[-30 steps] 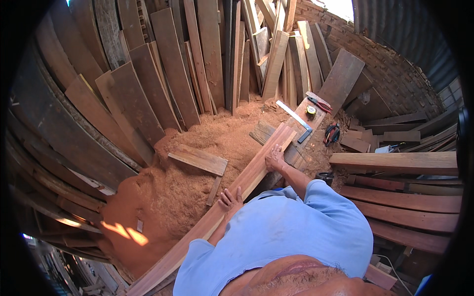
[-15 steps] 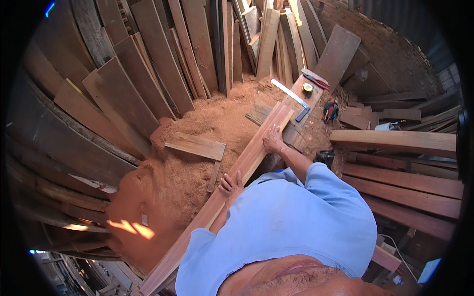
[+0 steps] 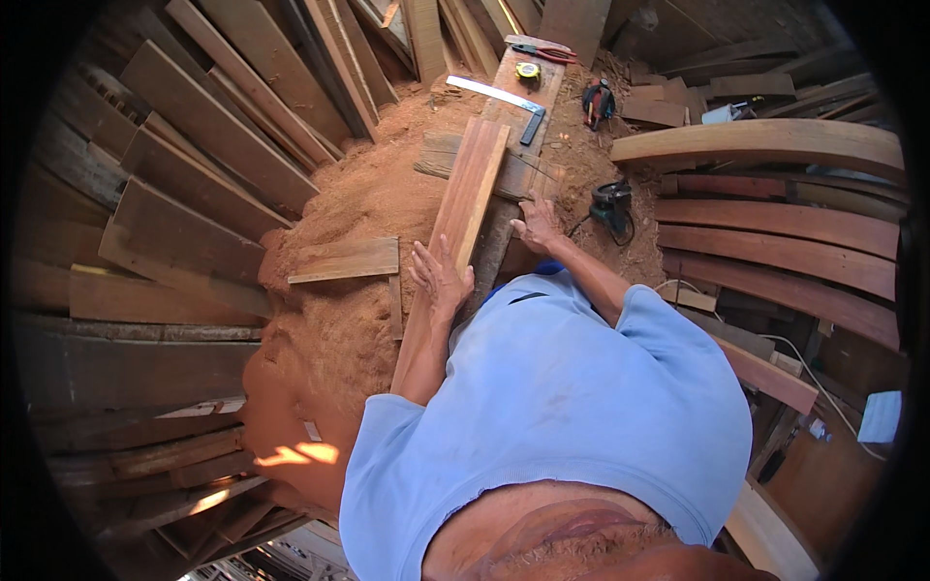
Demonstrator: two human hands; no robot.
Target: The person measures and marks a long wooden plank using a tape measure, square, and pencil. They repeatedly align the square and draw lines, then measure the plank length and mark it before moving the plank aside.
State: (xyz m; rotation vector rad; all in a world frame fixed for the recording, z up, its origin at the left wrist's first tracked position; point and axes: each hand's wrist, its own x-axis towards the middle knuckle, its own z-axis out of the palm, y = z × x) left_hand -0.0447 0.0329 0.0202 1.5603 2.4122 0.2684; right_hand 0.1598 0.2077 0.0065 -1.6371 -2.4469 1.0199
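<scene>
A long reddish wooden beam [image 3: 468, 189] slants from the bench toward my left side, its lower part hidden by my arm and shirt. My left hand [image 3: 443, 278] lies on the beam with its fingers stretched and apart. Off the beam's right side, my right hand [image 3: 540, 228] is open over the edge of the worn plank bench [image 3: 528, 179], holding nothing. Past the beam's far end lies a try square [image 3: 499, 97] with a silver blade and black handle. A yellow tape measure [image 3: 528, 72] and red-handled pliers [image 3: 544, 51] rest beyond it.
Sawdust [image 3: 329, 218] heaps left of the beam, with a short board [image 3: 347, 259] on it. A dark green power tool [image 3: 611, 208] and a red-and-black tool [image 3: 599, 102] lie right of the bench. Planks [image 3: 194, 189] lean at the left; stacked timber [image 3: 785, 221] fills the right.
My right hand has come off the beam to its right side. My left hand stays on the beam, fingers more stretched. The view has turned toward the right.
</scene>
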